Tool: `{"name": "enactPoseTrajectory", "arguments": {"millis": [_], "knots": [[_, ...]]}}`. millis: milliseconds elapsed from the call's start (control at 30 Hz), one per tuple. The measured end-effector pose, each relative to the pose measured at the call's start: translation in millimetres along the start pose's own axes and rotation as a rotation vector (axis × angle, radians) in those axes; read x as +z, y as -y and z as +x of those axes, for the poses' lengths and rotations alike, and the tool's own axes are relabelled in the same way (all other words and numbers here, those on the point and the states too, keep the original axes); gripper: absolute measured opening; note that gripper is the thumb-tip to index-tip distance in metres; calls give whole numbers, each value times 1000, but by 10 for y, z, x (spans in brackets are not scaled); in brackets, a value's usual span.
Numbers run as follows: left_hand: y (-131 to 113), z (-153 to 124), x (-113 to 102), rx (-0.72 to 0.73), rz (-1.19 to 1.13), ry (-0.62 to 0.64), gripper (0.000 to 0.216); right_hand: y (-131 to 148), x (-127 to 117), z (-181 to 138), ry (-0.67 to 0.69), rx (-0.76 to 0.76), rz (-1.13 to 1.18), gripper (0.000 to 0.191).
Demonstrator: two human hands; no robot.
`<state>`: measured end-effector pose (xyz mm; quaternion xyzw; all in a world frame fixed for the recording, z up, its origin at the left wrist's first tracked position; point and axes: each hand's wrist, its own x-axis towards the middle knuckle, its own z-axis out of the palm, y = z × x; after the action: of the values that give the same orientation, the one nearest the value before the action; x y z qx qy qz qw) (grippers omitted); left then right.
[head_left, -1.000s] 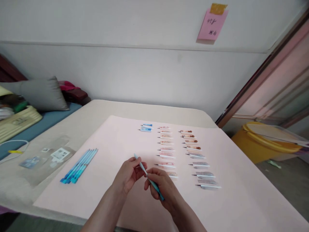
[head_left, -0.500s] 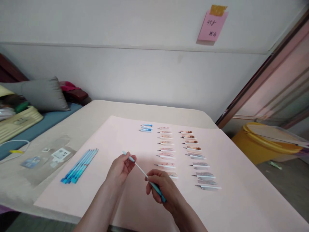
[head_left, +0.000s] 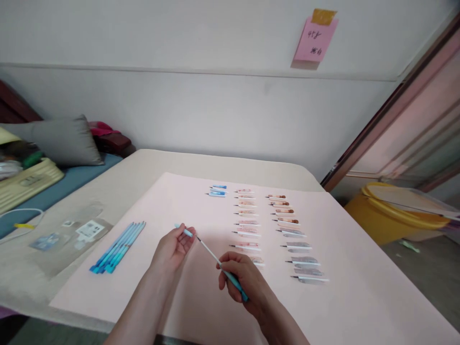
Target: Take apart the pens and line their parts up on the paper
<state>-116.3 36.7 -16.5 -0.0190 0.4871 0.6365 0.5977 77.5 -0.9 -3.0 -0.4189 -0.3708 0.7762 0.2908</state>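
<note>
A short light blue pen cap [head_left: 187, 233] is pinched between the thumb and fingers of my left hand [head_left: 174, 247]. My right hand [head_left: 241, 273] is closed around the blue barrel of a pen [head_left: 235, 283], whose darker blue end points down and to the right. From that barrel a thin white refill [head_left: 209, 251] with a dark tip reaches toward my left hand. A small gap lies between the dark tip and the cap. Both hands are above the pale pink sheet [head_left: 212, 316].
Several blue pens [head_left: 118, 247] lie side by side at left, near clear plastic packaging [head_left: 77, 239]. Rows of patterned pen parts with white refills [head_left: 247, 223] fill the centre; brown and grey ones [head_left: 300, 247] lie at right. Two blue sets [head_left: 217, 192] lie farther back. A yellow tub [head_left: 391, 211] stands beside the table.
My left hand has moved slightly left with the cap, opening a gap between it and the refill's dark tip. My right hand has barely moved.
</note>
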Motion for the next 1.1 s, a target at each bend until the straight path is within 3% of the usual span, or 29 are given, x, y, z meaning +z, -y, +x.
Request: {"name": "enactPoseTrajectory", "arguments": {"millis": [333, 1100], "knots": [[15, -20, 15, 1, 3, 15, 5, -24, -4, 7, 7, 0, -7, 11], [175, -124, 26, -11, 264, 128, 15, -55, 14, 30, -35, -15, -77, 6]]}}
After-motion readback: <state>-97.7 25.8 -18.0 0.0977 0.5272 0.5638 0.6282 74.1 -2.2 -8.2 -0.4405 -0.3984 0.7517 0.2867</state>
